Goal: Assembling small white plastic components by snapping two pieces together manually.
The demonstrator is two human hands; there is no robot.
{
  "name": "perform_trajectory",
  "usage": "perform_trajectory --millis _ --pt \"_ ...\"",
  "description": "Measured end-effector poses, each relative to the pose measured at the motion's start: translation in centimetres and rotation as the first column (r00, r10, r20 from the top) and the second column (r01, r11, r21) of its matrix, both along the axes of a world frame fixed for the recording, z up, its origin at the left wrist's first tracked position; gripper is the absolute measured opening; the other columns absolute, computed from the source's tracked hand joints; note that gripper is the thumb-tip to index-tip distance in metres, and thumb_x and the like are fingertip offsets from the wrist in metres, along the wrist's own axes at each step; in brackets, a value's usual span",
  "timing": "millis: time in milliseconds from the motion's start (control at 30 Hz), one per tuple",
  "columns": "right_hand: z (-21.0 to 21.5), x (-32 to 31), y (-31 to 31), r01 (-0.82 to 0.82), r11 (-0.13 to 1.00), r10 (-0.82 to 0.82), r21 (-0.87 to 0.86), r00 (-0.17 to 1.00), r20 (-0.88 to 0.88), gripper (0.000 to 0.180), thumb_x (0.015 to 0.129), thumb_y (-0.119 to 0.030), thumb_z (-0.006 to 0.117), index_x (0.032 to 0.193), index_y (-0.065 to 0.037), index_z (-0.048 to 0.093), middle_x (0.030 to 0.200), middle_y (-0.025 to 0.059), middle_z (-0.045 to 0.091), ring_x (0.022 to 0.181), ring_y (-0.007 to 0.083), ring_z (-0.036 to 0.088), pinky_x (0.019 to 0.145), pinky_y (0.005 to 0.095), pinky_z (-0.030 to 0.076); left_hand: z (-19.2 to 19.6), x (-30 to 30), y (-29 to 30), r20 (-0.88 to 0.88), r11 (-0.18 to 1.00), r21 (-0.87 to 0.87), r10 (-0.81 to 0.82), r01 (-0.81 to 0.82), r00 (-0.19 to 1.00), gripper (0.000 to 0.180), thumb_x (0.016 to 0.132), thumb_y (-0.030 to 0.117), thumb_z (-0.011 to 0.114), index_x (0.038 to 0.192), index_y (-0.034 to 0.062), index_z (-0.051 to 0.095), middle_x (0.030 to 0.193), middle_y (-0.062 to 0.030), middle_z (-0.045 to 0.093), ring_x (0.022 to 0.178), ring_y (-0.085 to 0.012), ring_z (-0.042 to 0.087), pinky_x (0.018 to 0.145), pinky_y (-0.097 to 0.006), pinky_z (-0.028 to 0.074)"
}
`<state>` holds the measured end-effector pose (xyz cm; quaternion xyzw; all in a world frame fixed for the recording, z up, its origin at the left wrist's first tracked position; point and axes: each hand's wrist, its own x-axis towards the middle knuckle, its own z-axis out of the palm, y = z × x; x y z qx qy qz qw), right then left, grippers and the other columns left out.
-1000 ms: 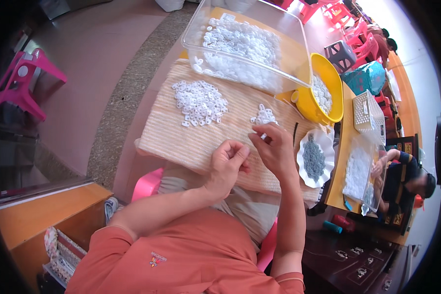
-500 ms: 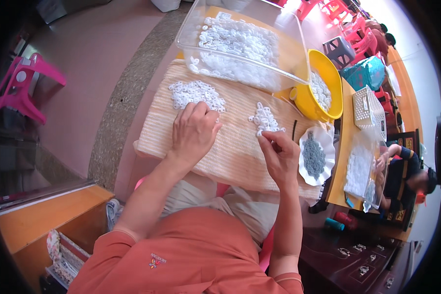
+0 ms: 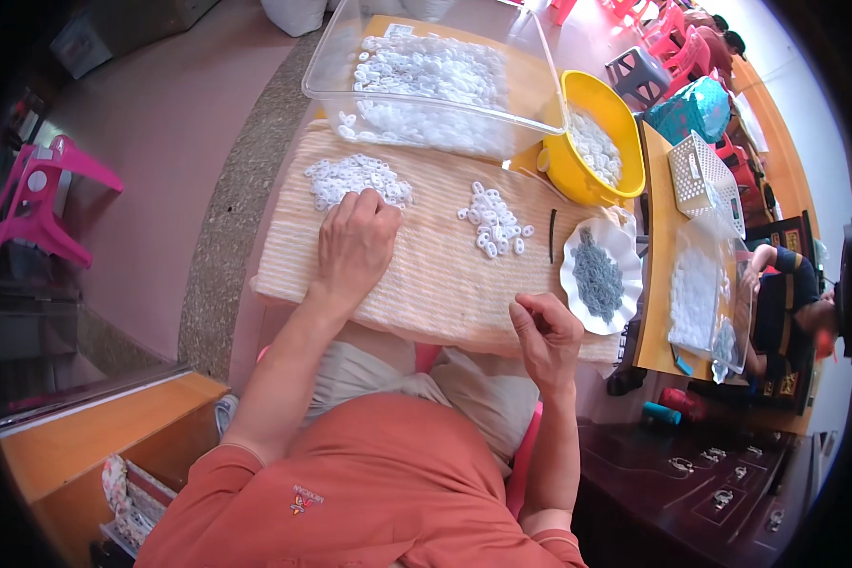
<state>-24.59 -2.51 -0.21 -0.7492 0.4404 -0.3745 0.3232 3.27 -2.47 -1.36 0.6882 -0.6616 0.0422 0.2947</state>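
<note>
On a striped, peach-coloured cloth (image 3: 426, 275) lie two heaps of small white oval pieces with holes. My left hand (image 3: 357, 244) rests at the near edge of the larger heap (image 3: 350, 177), its fingers curled down; whatever they may hold is hidden beneath them. Over the front right of the cloth is my right hand (image 3: 549, 333), thumb and fingers drawn together, and I cannot make out anything between them. The smaller heap (image 3: 492, 218) sits farther back, apart from both hands. Just beyond my right hand stands a white scalloped dish (image 3: 623, 241) of small grey-blue pieces (image 3: 596, 276).
A clear plastic bin (image 3: 530, 125) of white pieces stands at the back, beside a yellow tub (image 3: 634, 142) holding more. A thin black strip (image 3: 553, 235) lies left of the dish. Right, a co-worker's hand (image 3: 751, 275) is at a clear tray (image 3: 696, 308), near a white basket (image 3: 696, 175).
My right hand has drawn back from the smaller heap toward the cloth's front edge. My left hand stays by the larger heap. The whole view has shifted slightly.
</note>
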Motion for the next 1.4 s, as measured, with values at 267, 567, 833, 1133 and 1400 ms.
perform_trajectory --millis 267,567,833,1133,1400 --pt "0.1 -1.1 0.7 0.040 0.999 -0.040 -0.007 0.999 0.015 0.006 0.084 0.001 0.066 0.090 0.003 0.064 0.075 -0.0008 0.056 0.061 0.0029 0.045 0.054 0.0173 0.035 0.0 0.1 -0.5 -0.117 0.997 -0.075 -0.004 -0.005 0.993 0.003 0.082 0.006 0.057 0.079 0.0056 0.058 0.079 -0.0131 0.058 0.076 -0.0319 0.058 0.066 -0.042 0.049" --pt "0.0 -1.7 0.6 0.091 0.995 -0.096 0.048 0.989 0.114 0.008 0.085 0.001 0.065 0.093 0.003 0.064 0.074 -0.0020 0.054 0.062 0.0025 0.045 0.055 0.0170 0.035 0.3 -0.3 -0.5 -0.692 0.990 -0.087 0.021 -0.112 0.721 0.012 0.088 0.011 0.060 0.086 -0.0007 0.059 0.073 -0.0130 0.065 0.068 -0.0226 0.066 0.061 -0.032 0.052" --pt "2.6 9.5 -4.5 -0.108 0.994 0.108 -0.002 0.991 -0.083 0.017 0.078 -0.006 0.070 0.093 0.001 0.064 0.075 0.0082 0.062 0.057 0.0128 0.055 0.054 0.0253 0.045 1.3 0.1 -0.2 -0.981 0.991 -0.125 -0.118 -0.040 0.155 0.012 0.092 0.010 0.056 0.091 -0.0024 0.056 0.084 -0.0096 0.065 0.073 -0.0111 0.064 0.064 -0.023 0.054" --pt "-0.4 16.8 -9.7 -0.111 0.992 0.068 -0.055 0.859 -0.508 0.021 0.078 -0.014 0.062 0.096 -0.005 0.066 0.084 0.0161 0.065 0.080 0.0344 0.064 0.073 0.0435 0.050 1.4 0.5 -0.1 -0.987 0.986 -0.149 -0.144 -0.076 0.070 0.009 0.089 0.007 0.060 0.089 -0.0011 0.056 0.080 -0.0063 0.063 0.066 -0.0079 0.060 0.061 -0.021 0.053" --pt "0.8 17.3 -10.3 -0.316 0.946 0.216 -0.065 0.769 -0.602 0.020 0.074 -0.016 0.065 0.086 0.001 0.061 0.077 0.0200 0.064 0.077 0.0379 0.062 0.067 0.0445 0.047 1.2 0.3 0.0 -0.992 0.991 -0.128 -0.128 -0.046 0.005 0.011 0.089 0.009 0.060 0.090 -0.0009 0.057 0.080 -0.0053 0.063 0.068 -0.0074 0.060 0.061 -0.022 0.053"
